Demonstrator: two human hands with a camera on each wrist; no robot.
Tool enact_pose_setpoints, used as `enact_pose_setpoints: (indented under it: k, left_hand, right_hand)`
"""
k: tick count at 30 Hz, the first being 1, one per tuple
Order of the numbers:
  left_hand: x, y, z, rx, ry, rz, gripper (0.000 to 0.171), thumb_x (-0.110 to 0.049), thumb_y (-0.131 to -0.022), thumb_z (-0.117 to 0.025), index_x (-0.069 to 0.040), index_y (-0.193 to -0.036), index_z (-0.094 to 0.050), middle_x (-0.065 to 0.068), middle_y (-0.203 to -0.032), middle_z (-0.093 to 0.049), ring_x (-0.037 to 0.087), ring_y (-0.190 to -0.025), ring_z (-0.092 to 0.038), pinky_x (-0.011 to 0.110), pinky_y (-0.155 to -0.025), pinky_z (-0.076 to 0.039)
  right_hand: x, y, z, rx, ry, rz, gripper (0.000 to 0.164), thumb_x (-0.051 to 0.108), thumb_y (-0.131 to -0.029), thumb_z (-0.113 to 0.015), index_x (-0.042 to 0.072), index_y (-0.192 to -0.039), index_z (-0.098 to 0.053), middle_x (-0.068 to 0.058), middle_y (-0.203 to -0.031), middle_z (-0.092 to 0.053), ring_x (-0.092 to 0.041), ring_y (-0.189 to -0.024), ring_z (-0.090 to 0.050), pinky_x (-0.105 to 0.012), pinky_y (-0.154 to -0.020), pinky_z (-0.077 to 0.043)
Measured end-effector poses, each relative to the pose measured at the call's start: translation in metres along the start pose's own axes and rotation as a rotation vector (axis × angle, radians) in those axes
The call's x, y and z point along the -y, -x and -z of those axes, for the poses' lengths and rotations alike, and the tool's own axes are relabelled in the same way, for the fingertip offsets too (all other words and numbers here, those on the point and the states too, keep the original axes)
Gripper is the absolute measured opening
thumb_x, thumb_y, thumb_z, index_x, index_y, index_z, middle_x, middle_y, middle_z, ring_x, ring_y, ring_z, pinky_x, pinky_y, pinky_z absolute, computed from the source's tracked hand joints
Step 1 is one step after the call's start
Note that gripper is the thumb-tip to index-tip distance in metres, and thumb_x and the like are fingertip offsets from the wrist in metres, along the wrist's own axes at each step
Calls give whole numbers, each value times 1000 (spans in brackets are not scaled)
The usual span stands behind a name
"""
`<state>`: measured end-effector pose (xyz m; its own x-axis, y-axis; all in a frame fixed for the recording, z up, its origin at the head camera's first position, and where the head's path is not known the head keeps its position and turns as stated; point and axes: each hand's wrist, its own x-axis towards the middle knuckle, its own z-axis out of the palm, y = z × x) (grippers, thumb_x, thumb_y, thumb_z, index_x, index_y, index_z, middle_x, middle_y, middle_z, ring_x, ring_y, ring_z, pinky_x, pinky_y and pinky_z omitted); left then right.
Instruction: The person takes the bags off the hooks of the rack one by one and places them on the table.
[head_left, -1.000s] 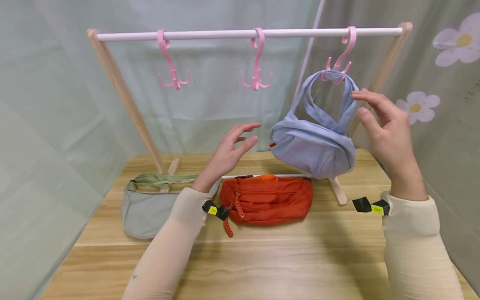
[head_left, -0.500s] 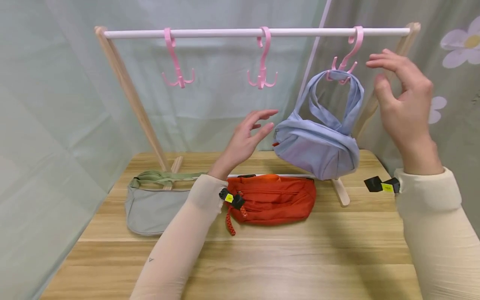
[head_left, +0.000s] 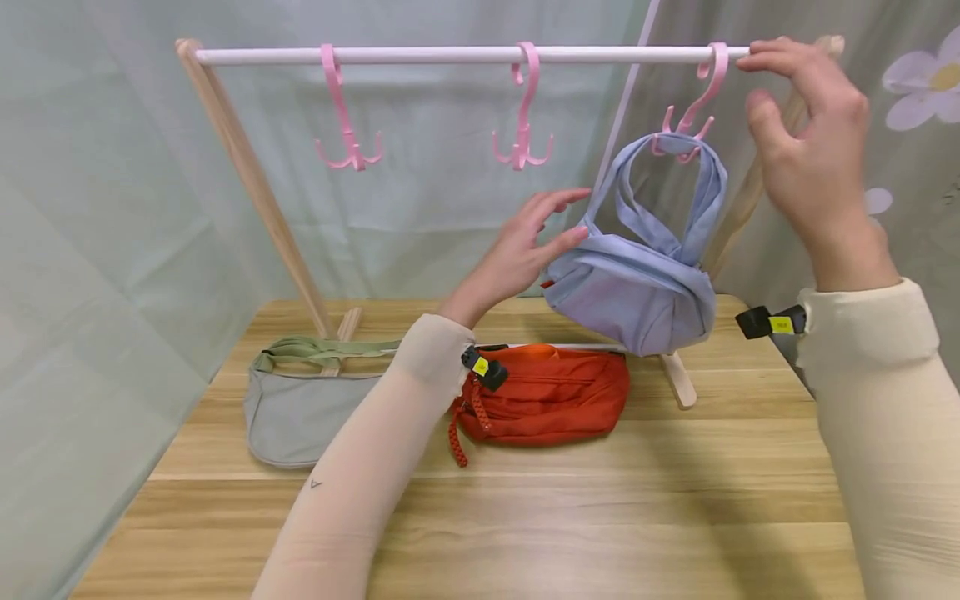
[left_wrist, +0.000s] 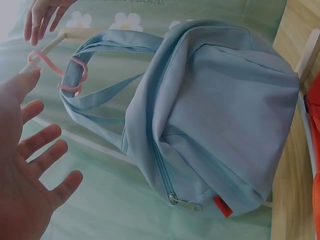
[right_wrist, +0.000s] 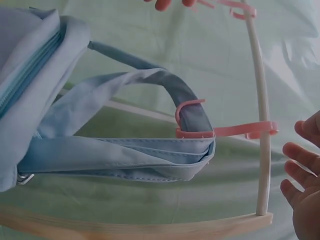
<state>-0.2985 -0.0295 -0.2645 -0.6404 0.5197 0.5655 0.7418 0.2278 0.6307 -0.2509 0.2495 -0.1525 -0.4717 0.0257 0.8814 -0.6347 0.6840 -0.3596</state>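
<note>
A light blue bag [head_left: 633,292] hangs by its looped strap [head_left: 705,204] from the right pink hook [head_left: 703,100] on the white rail [head_left: 427,56]. My left hand [head_left: 517,250] is beside the bag's upper left side, fingers relaxed and spread. The left wrist view shows that hand [left_wrist: 30,165] apart from the bag. Up by the rail's right end is my right hand [head_left: 821,154], its fingers loosely bent. In the right wrist view this hand [right_wrist: 307,172] stands apart from the rail and holds nothing.
Two more pink hooks, one at left [head_left: 347,117] and one in the middle [head_left: 523,112], hang from the rail without bags. On the wooden table [head_left: 600,517] lie a grey bag [head_left: 300,417] with a green strap and a red-orange bag [head_left: 555,396], partly behind my left forearm.
My right hand has moved from beside the blue bag's strap up to the rail. My left hand has risen and shifted right, closer to the bag. The bag still hangs on its hook.
</note>
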Motion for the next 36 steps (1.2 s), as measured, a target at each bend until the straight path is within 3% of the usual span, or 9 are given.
enact_pose_setpoints:
  k: [7,13,19,28,36]
  left_hand:
    - [8,-11,-2,37,-31,41,64,-37,-104,-63,-19,-161,-39,3,-154,-46,13,-137,-44,34,-112,-38]
    - [15,-25,-5,54,-15,93,71,-39,-104,-63,-22,-165,-30,7,-158,-41,18,-142,-42,38,-116,-35]
    - [13,-42,-14,57,28,146,81,-44,-103,-63,-33,-168,-16,1,-165,-33,12,-147,-35,43,-119,-33]
    - [4,-57,-29,63,36,194,85,-47,-102,-63,-36,-168,-10,-1,-169,-23,13,-151,-28,48,-122,-29]
    - [0,-66,-38,54,45,211,83,-46,-103,-62,-33,-168,-12,-1,-166,-25,12,-151,-28,42,-122,-28]
  right_hand:
    - [-6,-15,-4,89,55,8,35,7,-99,-55,-1,-129,-71,-7,-142,-65,-7,-141,-47,-24,-121,-24]
    - [-10,-30,-10,157,105,58,36,12,-103,-58,-3,-134,-66,-18,-143,-62,-9,-147,-40,-23,-122,-18]
    - [-13,-36,-13,216,145,-22,39,18,-106,-57,2,-142,-62,-19,-141,-62,-6,-149,-35,-21,-123,-15]
    - [-15,-36,-16,266,246,-59,41,22,-109,-53,8,-147,-59,-15,-146,-60,-14,-150,-39,-22,-124,-11]
    - [-12,-33,-16,272,246,-58,41,26,-110,-54,9,-148,-59,-14,-145,-61,-30,-139,-48,-30,-121,-24]
